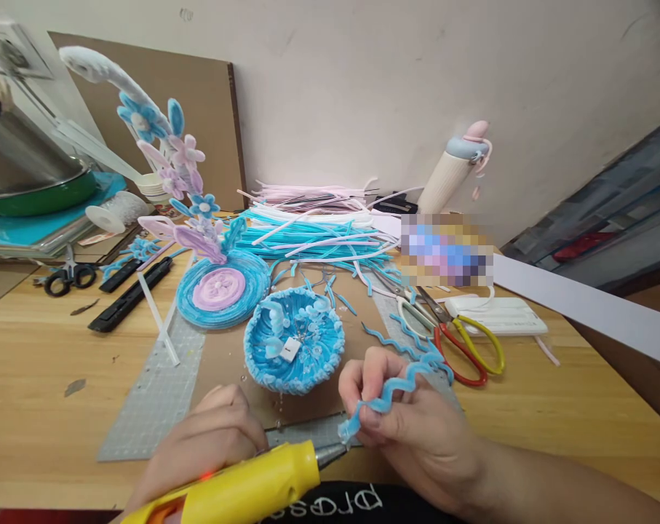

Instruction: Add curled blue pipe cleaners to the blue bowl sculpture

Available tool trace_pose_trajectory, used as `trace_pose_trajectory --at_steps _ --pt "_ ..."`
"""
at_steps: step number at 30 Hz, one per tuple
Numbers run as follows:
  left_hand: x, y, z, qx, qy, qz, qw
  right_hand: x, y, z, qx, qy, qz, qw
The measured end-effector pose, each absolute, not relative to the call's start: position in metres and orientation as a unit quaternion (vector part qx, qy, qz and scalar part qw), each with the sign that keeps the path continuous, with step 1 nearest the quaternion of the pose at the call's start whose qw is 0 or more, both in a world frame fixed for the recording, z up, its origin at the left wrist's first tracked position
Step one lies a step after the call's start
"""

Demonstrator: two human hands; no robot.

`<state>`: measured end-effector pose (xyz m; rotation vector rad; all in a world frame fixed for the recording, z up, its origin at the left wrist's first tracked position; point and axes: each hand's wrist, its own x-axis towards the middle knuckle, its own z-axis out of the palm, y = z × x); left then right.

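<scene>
My left hand (215,429) is closed around a yellow hot glue gun (253,482), whose metal nozzle points right. The nozzle tip is at the near end of a wavy blue pipe cleaner (398,393). Thumb and fingers of my right hand (411,422) pinch that pipe cleaner, which trails off to the upper right. Just beyond both hands sits a round bowl of blue pipe cleaners (330,364), with clear beads and a small white tag inside. Behind it stands a coiled blue and lilac base (220,287) bearing a tall stem with pipe-cleaner flowers (186,151).
Red- and yellow-handled scissors (466,353) lie at right, near a white device (498,316). Pipe cleaners (313,236) are piled at the wall beside a bottle (450,175). Black-handled scissors (70,276) and a utility knife (130,295) lie left. A grey cutting mat (144,407) is underneath.
</scene>
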<state>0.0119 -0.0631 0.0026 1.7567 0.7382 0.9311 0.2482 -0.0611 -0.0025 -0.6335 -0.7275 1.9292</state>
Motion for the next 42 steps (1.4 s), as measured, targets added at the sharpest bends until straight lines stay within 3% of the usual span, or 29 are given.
trace_pose_trajectory --at_steps 4,12,23,31,42 --pt "0.012 -0.062 0.001 0.774 0.294 0.351 0.437 0.248 -0.061 -0.003 -0.252 -0.276 0.805 0.461" --pt "0.009 -0.063 -0.023 0.677 0.28 0.313 0.605 0.247 -0.059 -0.003 -0.242 -0.217 0.846 0.423" --pt "0.018 -0.063 -0.028 0.666 0.28 0.324 0.611 0.245 -0.061 -0.002 -0.217 -0.167 0.858 0.434" --pt "0.023 -0.072 -0.032 0.544 0.295 0.309 0.722 0.245 -0.06 0.0 -0.2 -0.162 0.858 0.445" --pt "0.015 -0.077 -0.053 0.54 0.286 0.316 0.725 0.246 -0.061 0.001 -0.192 -0.19 0.856 0.441"
